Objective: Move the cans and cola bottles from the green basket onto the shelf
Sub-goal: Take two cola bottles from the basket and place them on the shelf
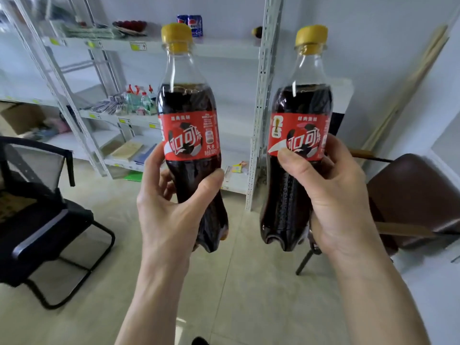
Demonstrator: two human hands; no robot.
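My left hand point(171, 207) grips one cola bottle point(189, 105) around its lower half; the bottle is upright, with a yellow cap and a red label. My right hand point(341, 197) holds a second cola bottle point(302, 103) of the same kind, also upright. Both bottles are raised in front of the white metal shelf point(231, 48). Two blue cans point(190, 24) stand on the shelf's top board, behind the left bottle's cap. The green basket is out of view.
A black mesh chair point(42, 220) stands at the left on the tiled floor. A brown chair point(413, 195) is at the right, with wooden sticks point(410, 88) leaning on the wall. The shelf's middle and lower boards hold small packets, spray bottles and papers.
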